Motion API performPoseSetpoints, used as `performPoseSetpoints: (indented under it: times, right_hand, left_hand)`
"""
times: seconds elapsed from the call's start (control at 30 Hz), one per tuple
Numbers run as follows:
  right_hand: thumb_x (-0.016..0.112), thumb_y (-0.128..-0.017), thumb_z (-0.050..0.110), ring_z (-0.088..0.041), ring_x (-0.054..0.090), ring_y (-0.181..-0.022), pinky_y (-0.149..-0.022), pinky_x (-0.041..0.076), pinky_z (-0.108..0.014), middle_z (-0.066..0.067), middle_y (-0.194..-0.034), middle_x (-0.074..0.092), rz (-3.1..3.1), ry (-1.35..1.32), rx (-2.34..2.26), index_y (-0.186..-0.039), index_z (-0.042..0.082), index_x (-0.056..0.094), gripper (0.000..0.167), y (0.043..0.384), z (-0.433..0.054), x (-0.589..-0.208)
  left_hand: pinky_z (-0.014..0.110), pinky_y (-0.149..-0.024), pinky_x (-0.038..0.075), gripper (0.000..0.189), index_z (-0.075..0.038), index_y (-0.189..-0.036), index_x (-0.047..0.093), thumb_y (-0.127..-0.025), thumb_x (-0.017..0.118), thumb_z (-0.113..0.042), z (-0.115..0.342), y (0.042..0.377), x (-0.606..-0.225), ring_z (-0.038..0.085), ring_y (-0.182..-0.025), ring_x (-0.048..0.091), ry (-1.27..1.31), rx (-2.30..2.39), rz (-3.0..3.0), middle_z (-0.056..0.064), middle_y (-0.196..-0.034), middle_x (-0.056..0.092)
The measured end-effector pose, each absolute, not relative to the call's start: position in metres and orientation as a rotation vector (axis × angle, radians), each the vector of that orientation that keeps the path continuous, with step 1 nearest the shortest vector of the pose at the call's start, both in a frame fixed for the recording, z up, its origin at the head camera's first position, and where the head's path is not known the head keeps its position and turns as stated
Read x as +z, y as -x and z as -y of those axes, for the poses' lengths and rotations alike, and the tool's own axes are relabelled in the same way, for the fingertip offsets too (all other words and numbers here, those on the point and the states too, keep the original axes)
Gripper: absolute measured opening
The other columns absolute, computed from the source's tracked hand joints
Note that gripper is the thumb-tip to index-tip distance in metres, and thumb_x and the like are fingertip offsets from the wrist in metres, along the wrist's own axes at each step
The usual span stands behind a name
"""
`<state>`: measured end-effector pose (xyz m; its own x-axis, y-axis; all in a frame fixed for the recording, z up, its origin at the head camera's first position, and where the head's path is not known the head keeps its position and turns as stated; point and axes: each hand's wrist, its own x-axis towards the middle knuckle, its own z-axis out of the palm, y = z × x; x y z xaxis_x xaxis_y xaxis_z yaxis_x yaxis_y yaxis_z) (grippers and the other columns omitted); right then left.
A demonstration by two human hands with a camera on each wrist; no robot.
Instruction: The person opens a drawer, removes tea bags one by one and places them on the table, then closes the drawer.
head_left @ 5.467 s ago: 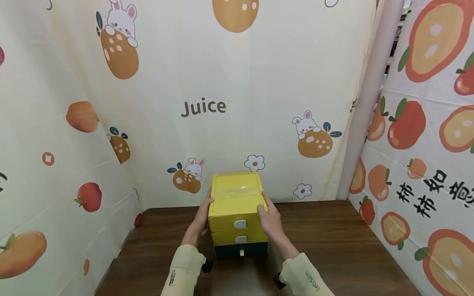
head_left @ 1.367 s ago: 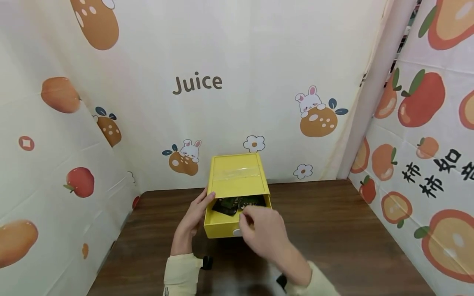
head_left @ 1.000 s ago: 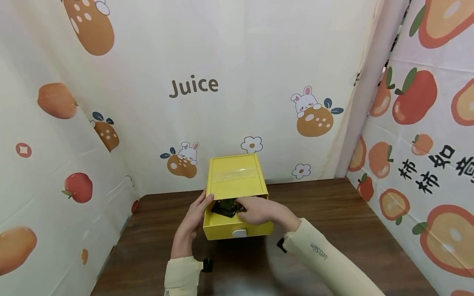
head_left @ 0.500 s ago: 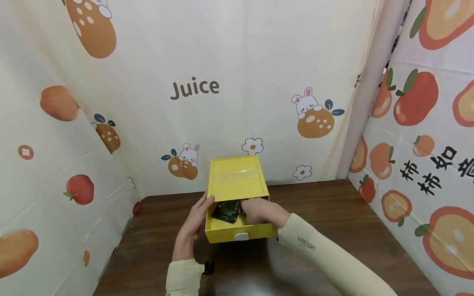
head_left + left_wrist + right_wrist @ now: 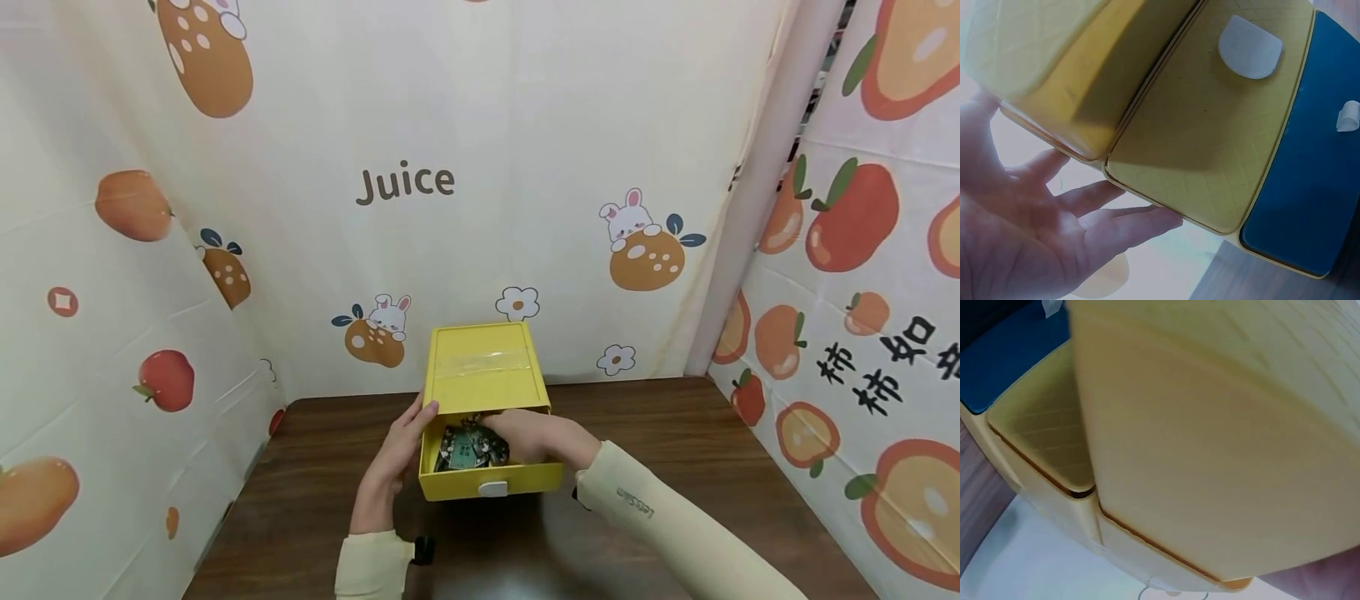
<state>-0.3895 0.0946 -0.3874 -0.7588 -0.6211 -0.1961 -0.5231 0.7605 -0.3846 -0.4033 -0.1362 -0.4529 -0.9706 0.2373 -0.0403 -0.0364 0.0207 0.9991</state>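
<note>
A small yellow drawer unit (image 5: 487, 371) stands on the table with its top drawer (image 5: 491, 481) pulled out. Inside the drawer lie shiny dark green printed packets (image 5: 462, 450). My right hand (image 5: 528, 433) reaches into the drawer with curled fingers at one packet, its fingertips partly hidden. In the right wrist view only a sliver of that hand shows, beyond the drawer's side. My left hand (image 5: 393, 454) rests against the unit's left side, thumb near the top edge. Its fingers (image 5: 1138, 228) are spread and fairly straight along the side in the left wrist view.
Below the top drawer are a closed yellow drawer (image 5: 1204, 119) with a white pull tab (image 5: 1250, 47) and a dark blue one (image 5: 1304, 150). A fruit-print curtain (image 5: 525, 167) hangs behind the brown wooden table (image 5: 637, 467).
Since the oldest frame, the top drawer has come out. My right hand has gone from its front into it, and the packets have shifted, showing a lighter green face. My left hand stays at the side.
</note>
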Motion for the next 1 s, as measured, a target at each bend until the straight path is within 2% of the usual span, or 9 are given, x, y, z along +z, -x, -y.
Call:
performPoseSetpoints:
  times: [0.1, 0.33, 0.53, 0.63, 0.73, 0.83, 0.9, 1.0]
  right_hand:
    - [0.083, -0.078, 0.028, -0.009, 0.052, -0.095, -0.09, 0.045, -0.031, 0.009, -0.107, 0.056, -2.606, 0.913, -0.479, -0.131, 0.02, 0.055, 0.061, 0.392, -0.098, -0.39]
    - [0.084, -0.077, 0.022, -0.008, 0.052, -0.095, -0.088, 0.044, -0.027, 0.012, -0.11, 0.058, -2.547, 0.988, -0.62, -0.128, 0.019, 0.06, 0.057, 0.395, -0.106, -0.394]
    - [0.084, -0.077, 0.03, -0.007, 0.057, -0.088, -0.082, 0.047, -0.024, 0.013, -0.1, 0.062, -2.476, 1.037, -0.738, -0.123, 0.016, 0.067, 0.051, 0.396, -0.108, -0.393]
    - [0.079, -0.083, 0.025, -0.005, 0.058, -0.084, -0.078, 0.048, -0.024, 0.015, -0.097, 0.064, -2.46, 1.026, -0.78, -0.117, 0.018, 0.071, 0.035, 0.394, -0.108, -0.392]
    - [0.072, -0.089, 0.014, -0.004, 0.058, -0.081, -0.075, 0.049, -0.024, 0.016, -0.092, 0.065, -2.481, 1.06, -0.8, -0.104, 0.019, 0.074, 0.016, 0.391, -0.108, -0.39]
    - [0.069, -0.091, 0.009, -0.003, 0.057, -0.081, -0.075, 0.049, -0.024, 0.014, -0.091, 0.064, -2.552, 1.138, -0.804, -0.096, 0.019, 0.071, 0.011, 0.388, -0.109, -0.39]
    - [0.068, -0.092, 0.01, -0.004, 0.057, -0.085, -0.078, 0.049, -0.026, 0.013, -0.097, 0.064, -2.591, 1.16, -0.835, -0.101, 0.019, 0.07, 0.013, 0.386, -0.111, -0.387]
    - [0.067, -0.093, 0.011, -0.007, 0.055, -0.093, -0.083, 0.048, -0.028, 0.013, -0.113, 0.062, -2.612, 1.147, -0.918, -0.119, 0.021, 0.064, 0.029, 0.382, -0.117, -0.381]
  left_hand:
    - [0.048, -0.087, 0.048, 0.073, -0.03, -0.155, 0.026, -0.093, 0.054, -0.057, 0.136, 0.403, -0.454, 0.04, -0.126, 0.044, -0.216, 2.049, -2.106, 0.018, -0.154, 0.028]
    - [0.054, -0.093, 0.044, 0.072, -0.033, -0.154, 0.026, -0.093, 0.053, -0.059, 0.136, 0.405, -0.452, 0.04, -0.131, 0.038, -0.242, 2.027, -2.116, 0.012, -0.157, 0.023]
    - [0.059, -0.096, 0.039, 0.071, -0.032, -0.155, 0.025, -0.094, 0.052, -0.058, 0.136, 0.405, -0.451, 0.039, -0.133, 0.035, -0.249, 2.024, -2.13, 0.011, -0.158, 0.022]
    - [0.059, -0.098, 0.037, 0.07, -0.033, -0.154, 0.025, -0.094, 0.052, -0.058, 0.135, 0.404, -0.452, 0.039, -0.135, 0.032, -0.248, 2.024, -2.13, 0.01, -0.158, 0.021]
    - [0.059, -0.098, 0.037, 0.07, -0.032, -0.155, 0.024, -0.095, 0.051, -0.057, 0.135, 0.405, -0.452, 0.039, -0.135, 0.032, -0.256, 2.016, -2.14, 0.01, -0.158, 0.02]
    - [0.057, -0.095, 0.041, 0.07, -0.031, -0.155, 0.023, -0.096, 0.049, -0.057, 0.135, 0.405, -0.453, 0.039, -0.132, 0.035, -0.262, 2.0, -2.166, 0.012, -0.158, 0.021]
    - [0.055, -0.092, 0.043, 0.069, -0.031, -0.155, 0.024, -0.096, 0.049, -0.057, 0.135, 0.405, -0.453, 0.04, -0.129, 0.038, -0.261, 1.997, -2.175, 0.013, -0.157, 0.023]
    - [0.051, -0.091, 0.045, 0.068, -0.03, -0.155, 0.024, -0.097, 0.048, -0.056, 0.136, 0.404, -0.452, 0.039, -0.127, 0.041, -0.263, 2.004, -2.172, 0.016, -0.156, 0.025]
